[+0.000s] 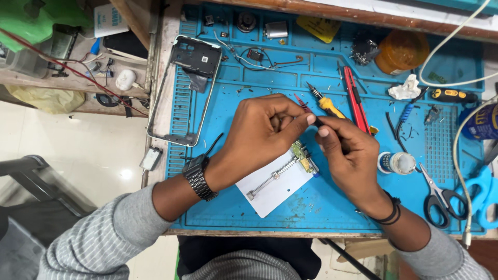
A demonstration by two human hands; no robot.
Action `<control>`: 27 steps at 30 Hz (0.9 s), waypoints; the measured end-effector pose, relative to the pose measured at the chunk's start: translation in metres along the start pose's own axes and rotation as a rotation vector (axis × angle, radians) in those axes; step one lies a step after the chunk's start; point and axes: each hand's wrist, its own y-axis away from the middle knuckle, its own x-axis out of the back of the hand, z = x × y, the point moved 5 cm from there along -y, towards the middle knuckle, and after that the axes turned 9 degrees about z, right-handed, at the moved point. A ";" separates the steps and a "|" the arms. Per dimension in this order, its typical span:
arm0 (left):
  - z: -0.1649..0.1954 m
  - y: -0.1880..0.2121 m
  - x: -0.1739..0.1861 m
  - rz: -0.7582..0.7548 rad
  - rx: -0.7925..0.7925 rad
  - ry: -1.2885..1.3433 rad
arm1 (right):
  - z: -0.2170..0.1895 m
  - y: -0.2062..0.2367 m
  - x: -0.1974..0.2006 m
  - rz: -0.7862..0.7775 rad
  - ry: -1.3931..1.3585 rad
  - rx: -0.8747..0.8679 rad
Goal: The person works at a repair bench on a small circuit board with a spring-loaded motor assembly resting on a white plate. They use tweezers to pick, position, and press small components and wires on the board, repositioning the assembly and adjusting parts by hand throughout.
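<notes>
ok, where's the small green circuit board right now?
Head view, centre of the blue mat: the green circuit board sits clamped on the white holder plate, just below both hands' fingertips.

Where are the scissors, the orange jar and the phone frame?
scissors (439, 199): head view, on the pivot.
orange jar (402, 51): head view, on its side.
phone frame (198, 56): head view, on its dark top part.

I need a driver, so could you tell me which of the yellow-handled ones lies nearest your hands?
The yellow screwdriver just above the right hand; the other lies far right.
</notes>
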 end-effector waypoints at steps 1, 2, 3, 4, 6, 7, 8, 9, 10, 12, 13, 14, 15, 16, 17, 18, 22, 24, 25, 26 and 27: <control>0.000 0.000 -0.001 -0.001 0.007 -0.030 | 0.001 -0.003 0.001 0.007 0.008 0.006; -0.001 0.000 -0.001 -0.007 0.014 -0.061 | 0.002 -0.006 0.001 0.020 0.015 0.010; -0.003 0.001 -0.003 -0.013 0.024 -0.090 | 0.003 -0.008 0.002 0.031 0.024 0.011; -0.005 0.002 -0.006 -0.022 0.050 -0.061 | 0.005 -0.009 0.003 0.028 0.003 -0.019; -0.011 0.004 -0.010 -0.036 0.103 -0.006 | 0.010 -0.012 0.002 0.018 -0.041 -0.078; -0.015 0.005 -0.012 -0.047 0.122 0.032 | 0.012 -0.013 0.002 0.009 -0.087 -0.130; -0.018 0.007 -0.015 -0.062 0.139 0.071 | 0.014 -0.013 0.002 0.003 -0.132 -0.180; -0.022 0.008 -0.017 -0.076 0.149 0.107 | 0.015 -0.013 0.002 -0.001 -0.179 -0.224; -0.026 0.007 -0.018 -0.077 0.163 0.138 | 0.015 -0.014 0.002 0.004 -0.182 -0.234; -0.034 0.009 -0.021 -0.076 0.202 0.203 | 0.014 -0.014 0.002 0.007 -0.185 -0.263; -0.038 0.009 -0.022 -0.059 0.232 0.201 | 0.012 -0.015 0.002 0.016 -0.215 -0.264; -0.043 0.008 -0.022 -0.043 0.263 0.200 | 0.010 -0.015 0.003 0.026 -0.244 -0.267; -0.046 0.008 -0.021 -0.027 0.294 0.198 | 0.008 -0.016 0.005 0.037 -0.274 -0.269; -0.048 0.009 -0.022 -0.028 0.289 0.176 | 0.006 -0.016 0.007 0.045 -0.279 -0.263; -0.049 0.010 -0.022 -0.027 0.283 0.155 | 0.003 -0.016 0.010 0.052 -0.283 -0.255; -0.049 0.011 -0.022 -0.026 0.273 0.134 | 0.001 -0.017 0.012 0.058 -0.287 -0.244; -0.046 0.013 -0.023 -0.067 0.350 0.221 | -0.004 -0.016 0.017 0.076 -0.303 -0.259; -0.039 0.014 -0.023 -0.085 0.309 0.172 | -0.007 -0.016 0.019 0.082 -0.345 -0.253; -0.036 0.014 -0.022 -0.108 0.309 0.147 | -0.008 -0.015 0.020 0.085 -0.348 -0.248; -0.032 0.014 -0.022 -0.131 0.304 0.123 | -0.010 -0.015 0.022 0.090 -0.351 -0.238; -0.029 0.013 -0.020 -0.155 0.293 0.098 | -0.011 -0.015 0.023 0.098 -0.356 -0.223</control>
